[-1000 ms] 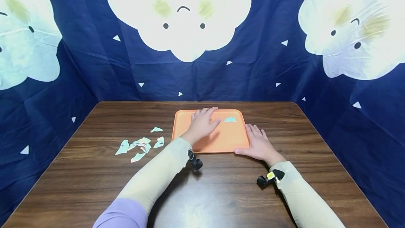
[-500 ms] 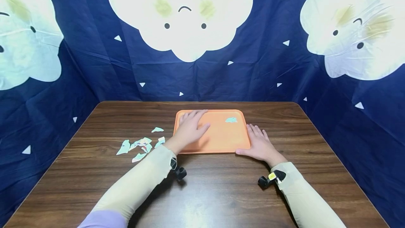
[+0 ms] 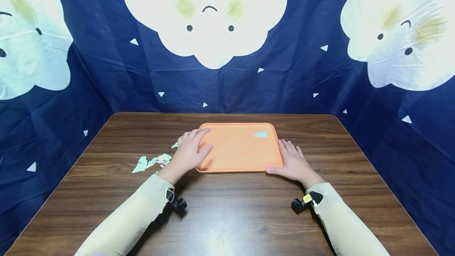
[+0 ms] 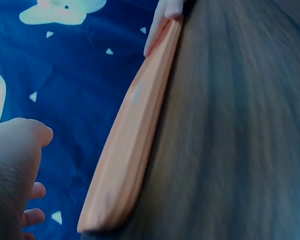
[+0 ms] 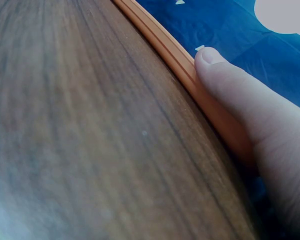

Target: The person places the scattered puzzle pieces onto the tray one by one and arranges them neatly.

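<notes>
A shallow orange tray lies toward the far side of the table, with one pale teal paper scrap in its far right corner. My left hand is over the tray's left edge, fingers spread and nothing in them. In the left wrist view, the left thumb appears apart from the tray. My right hand rests against the tray's right side with its fingers straight, and the right thumb touches the near rim. Several torn, printed paper scraps lie left of the tray, some hidden behind the left hand.
The brown wood-grain table carries all of this. A dark blue cloth with white cloud prints hangs behind it and at both sides. Small black cameras are strapped to both wrists.
My left hand has moved left, from above the middle of the tray to its left edge, and now covers some paper scraps. The right hand stays at the tray's right side.
</notes>
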The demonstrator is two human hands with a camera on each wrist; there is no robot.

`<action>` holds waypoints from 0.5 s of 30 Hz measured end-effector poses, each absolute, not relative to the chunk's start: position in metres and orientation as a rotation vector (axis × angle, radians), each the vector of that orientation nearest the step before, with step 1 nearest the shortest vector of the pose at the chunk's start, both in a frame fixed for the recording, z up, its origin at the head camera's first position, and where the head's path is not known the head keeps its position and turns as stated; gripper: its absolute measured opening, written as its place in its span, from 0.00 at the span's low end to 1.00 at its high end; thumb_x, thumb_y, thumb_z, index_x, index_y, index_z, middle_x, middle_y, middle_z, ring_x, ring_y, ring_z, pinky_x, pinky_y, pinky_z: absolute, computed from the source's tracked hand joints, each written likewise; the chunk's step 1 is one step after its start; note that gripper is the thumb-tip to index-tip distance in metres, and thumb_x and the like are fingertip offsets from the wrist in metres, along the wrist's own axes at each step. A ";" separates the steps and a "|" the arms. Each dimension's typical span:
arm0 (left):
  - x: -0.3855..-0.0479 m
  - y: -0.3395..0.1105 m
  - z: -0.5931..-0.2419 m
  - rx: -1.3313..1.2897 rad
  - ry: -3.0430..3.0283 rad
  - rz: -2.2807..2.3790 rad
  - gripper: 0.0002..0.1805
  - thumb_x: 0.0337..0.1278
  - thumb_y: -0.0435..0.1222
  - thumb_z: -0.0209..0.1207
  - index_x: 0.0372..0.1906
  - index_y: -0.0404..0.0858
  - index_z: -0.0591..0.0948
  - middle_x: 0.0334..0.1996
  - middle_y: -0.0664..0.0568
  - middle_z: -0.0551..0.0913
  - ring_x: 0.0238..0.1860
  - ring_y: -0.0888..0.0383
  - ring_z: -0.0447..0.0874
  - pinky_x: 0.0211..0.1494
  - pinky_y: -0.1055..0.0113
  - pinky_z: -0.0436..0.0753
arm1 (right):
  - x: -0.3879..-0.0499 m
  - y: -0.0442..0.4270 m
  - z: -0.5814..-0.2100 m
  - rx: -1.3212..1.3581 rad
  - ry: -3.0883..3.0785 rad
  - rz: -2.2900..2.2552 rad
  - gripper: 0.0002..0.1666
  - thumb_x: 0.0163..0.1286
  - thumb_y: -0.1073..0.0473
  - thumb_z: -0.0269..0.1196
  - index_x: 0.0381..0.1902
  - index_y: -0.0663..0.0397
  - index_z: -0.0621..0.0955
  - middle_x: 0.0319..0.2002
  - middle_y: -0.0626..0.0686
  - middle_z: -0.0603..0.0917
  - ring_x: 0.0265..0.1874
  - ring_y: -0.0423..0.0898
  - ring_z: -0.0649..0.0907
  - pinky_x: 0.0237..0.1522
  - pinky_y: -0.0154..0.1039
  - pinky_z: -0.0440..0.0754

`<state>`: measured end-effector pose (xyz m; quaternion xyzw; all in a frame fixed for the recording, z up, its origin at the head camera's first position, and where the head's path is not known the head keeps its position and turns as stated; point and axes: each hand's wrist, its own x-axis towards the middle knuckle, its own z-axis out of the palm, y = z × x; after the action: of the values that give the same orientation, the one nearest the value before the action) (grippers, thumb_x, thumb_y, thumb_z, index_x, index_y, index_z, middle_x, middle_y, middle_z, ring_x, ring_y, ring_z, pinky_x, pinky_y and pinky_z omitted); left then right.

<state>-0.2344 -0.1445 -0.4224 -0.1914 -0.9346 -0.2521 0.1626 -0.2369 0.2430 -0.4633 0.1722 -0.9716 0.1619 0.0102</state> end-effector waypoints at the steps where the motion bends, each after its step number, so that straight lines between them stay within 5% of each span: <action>1: -0.233 -0.149 -0.423 -0.536 -2.667 -0.721 0.32 0.65 0.49 0.61 0.71 0.45 0.72 0.65 0.42 0.75 0.59 0.37 0.70 0.59 0.39 0.63 | -0.237 0.243 -0.463 0.537 -3.034 0.507 0.77 0.52 0.18 0.63 0.80 0.65 0.50 0.78 0.67 0.55 0.77 0.65 0.52 0.73 0.67 0.44; 15: -0.226 -0.207 -0.445 -0.504 -2.743 -0.699 0.38 0.61 0.52 0.65 0.73 0.44 0.69 0.67 0.40 0.70 0.63 0.35 0.64 0.64 0.33 0.54 | -0.237 0.243 -0.465 0.535 -3.021 0.513 0.76 0.52 0.19 0.64 0.80 0.65 0.50 0.78 0.67 0.55 0.77 0.65 0.52 0.73 0.67 0.44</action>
<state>-0.2256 -0.2075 -0.4447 -0.1737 -0.9456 -0.2408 0.1328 -0.2372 0.2430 -0.4650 0.1721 -0.9710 0.1650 0.0153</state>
